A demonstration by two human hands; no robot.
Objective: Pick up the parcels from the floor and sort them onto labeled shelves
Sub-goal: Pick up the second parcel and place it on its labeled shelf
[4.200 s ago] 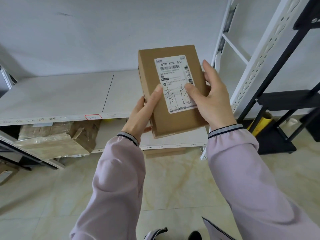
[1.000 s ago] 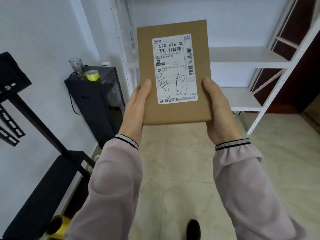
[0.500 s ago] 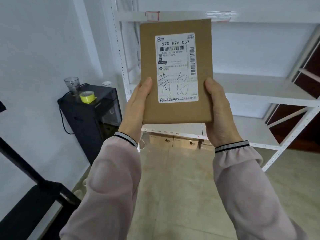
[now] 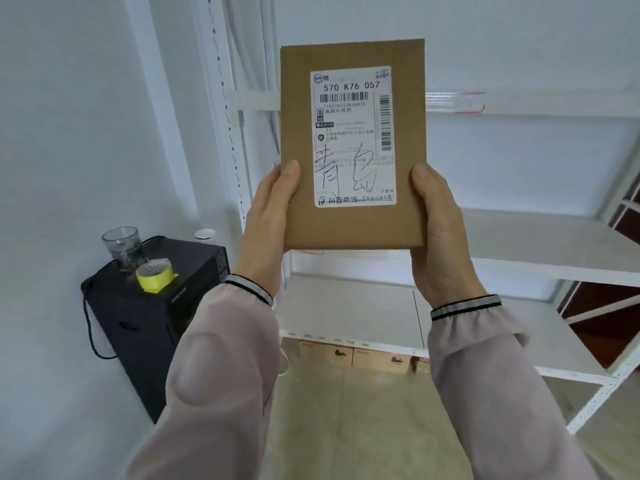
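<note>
A flat brown cardboard parcel (image 4: 298, 133) with a white shipping label and handwritten characters is held upright in front of me. My left hand (image 4: 266, 230) grips its lower left edge and my right hand (image 4: 440, 233) its lower right edge, thumbs on the front face. Behind the parcel stands a white metal shelf unit (image 4: 540, 247) with several bare boards. A red-outlined tag (image 4: 469, 102) sits on the upper shelf's front rail, blurred and unreadable. Small numbers run along the front edge of the lower board (image 4: 346, 308).
A black box (image 4: 149, 317) stands on the floor at the left by the wall, carrying a clear cup (image 4: 122, 245) and a yellow tape roll (image 4: 154, 276). Brown cartons (image 4: 360, 356) sit under the lowest shelf. Beige tiled floor lies below my arms.
I turned away from the first shelf toward this white rack and came closer to it. The parcel stays in both hands, now raised in front of the upper shelves.
</note>
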